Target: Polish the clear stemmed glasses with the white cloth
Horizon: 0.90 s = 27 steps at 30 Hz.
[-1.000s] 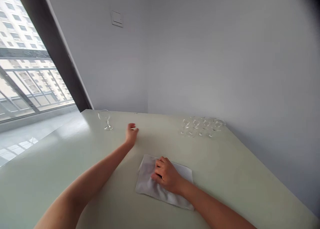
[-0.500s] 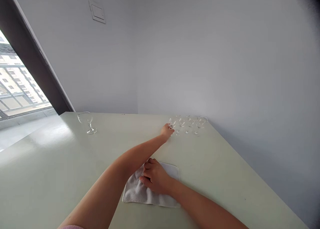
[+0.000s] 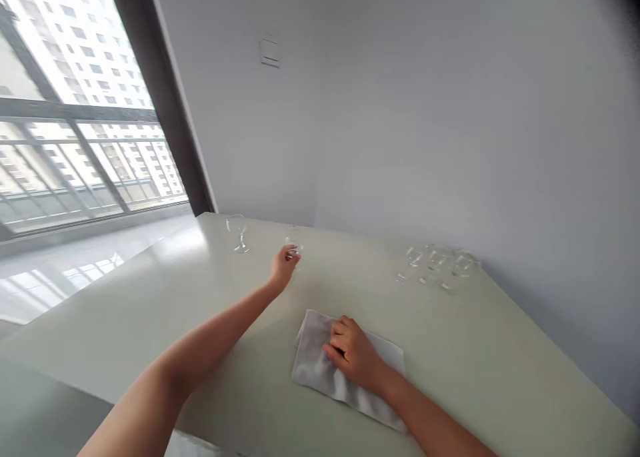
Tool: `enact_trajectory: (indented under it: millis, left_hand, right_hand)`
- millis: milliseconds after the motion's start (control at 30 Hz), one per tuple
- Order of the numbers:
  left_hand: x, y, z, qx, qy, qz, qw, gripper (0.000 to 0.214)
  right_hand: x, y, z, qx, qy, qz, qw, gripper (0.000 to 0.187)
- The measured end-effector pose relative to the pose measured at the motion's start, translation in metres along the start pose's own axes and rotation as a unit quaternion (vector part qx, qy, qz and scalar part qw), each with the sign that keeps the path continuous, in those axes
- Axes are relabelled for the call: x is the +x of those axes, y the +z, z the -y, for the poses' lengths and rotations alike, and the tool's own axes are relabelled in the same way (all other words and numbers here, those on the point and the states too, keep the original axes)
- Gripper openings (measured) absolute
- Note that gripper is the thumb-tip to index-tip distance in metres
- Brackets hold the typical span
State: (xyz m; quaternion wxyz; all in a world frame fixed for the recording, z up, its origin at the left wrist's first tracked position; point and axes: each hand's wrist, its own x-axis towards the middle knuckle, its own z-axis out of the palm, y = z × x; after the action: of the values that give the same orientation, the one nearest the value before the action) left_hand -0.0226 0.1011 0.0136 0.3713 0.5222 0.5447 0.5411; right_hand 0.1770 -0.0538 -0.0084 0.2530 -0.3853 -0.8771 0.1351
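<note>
My left hand (image 3: 283, 268) is stretched out over the pale green table (image 3: 150, 310) with its fingers closed on a small clear stemmed glass (image 3: 293, 246). Another clear stemmed glass (image 3: 239, 232) stands upright just to the left of it, near the table's far edge. My right hand (image 3: 353, 352) lies on a white folded cloth (image 3: 320, 357) in the middle of the table, fingers curled and pressing on it. Several more small clear glasses (image 3: 437, 265) stand grouped at the far right by the wall.
A grey wall with a light switch (image 3: 271, 51) runs behind the table. A large window with a dark frame (image 3: 165, 104) is on the left, and the table's near left edge (image 3: 100, 394) drops to the floor.
My left hand took a glass from the group at the right and carried it leftwards toward the lone glass. The right hand stayed on the cloth. The camera swung left.
</note>
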Motion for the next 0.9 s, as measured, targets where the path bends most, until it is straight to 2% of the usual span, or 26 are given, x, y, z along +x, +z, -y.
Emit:
enact_trajectory:
  millis: [100, 167, 233, 300, 433, 733, 833, 900]
  left_hand:
    - [0.005, -0.068, 0.013, 0.015, -0.009, -0.079, 0.997, 0.035]
    - [0.011, -0.102, 0.02, 0.019, -0.016, -0.113, 0.993, 0.036]
    - [0.02, -0.127, 0.026, 0.021, -0.024, -0.132, 0.991, 0.038]
    - [0.028, -0.143, 0.03, 0.02, -0.032, -0.139, 0.99, 0.041]
    - [0.038, -0.156, 0.034, 0.01, -0.041, -0.135, 0.99, 0.045]
    - [0.051, -0.168, 0.044, 0.022, -0.052, -0.119, 0.991, 0.048]
    - [0.05, -0.171, 0.045, 0.06, -0.062, -0.137, 0.987, 0.046]
    - [0.045, -0.173, 0.048, 0.097, -0.068, -0.176, 0.977, 0.048]
  right_hand:
    - [-0.001, 0.001, 0.003, 0.022, 0.006, 0.002, 1.0, 0.03]
    - [-0.001, 0.0, 0.004, 0.031, 0.013, 0.004, 0.999, 0.031]
    - [-0.001, 0.001, 0.005, 0.035, 0.017, 0.006, 0.999, 0.032]
    - [-0.001, 0.001, 0.005, 0.038, 0.018, 0.009, 0.999, 0.032]
    - [-0.001, 0.002, 0.005, 0.041, 0.022, 0.01, 0.999, 0.033]
    - [0.0, -0.002, 0.008, 0.056, 0.031, 0.016, 0.998, 0.033]
    - [0.0, -0.001, 0.006, 0.056, 0.027, 0.011, 0.998, 0.033]
    - [0.0, 0.001, 0.004, 0.047, 0.02, 0.007, 0.999, 0.033]
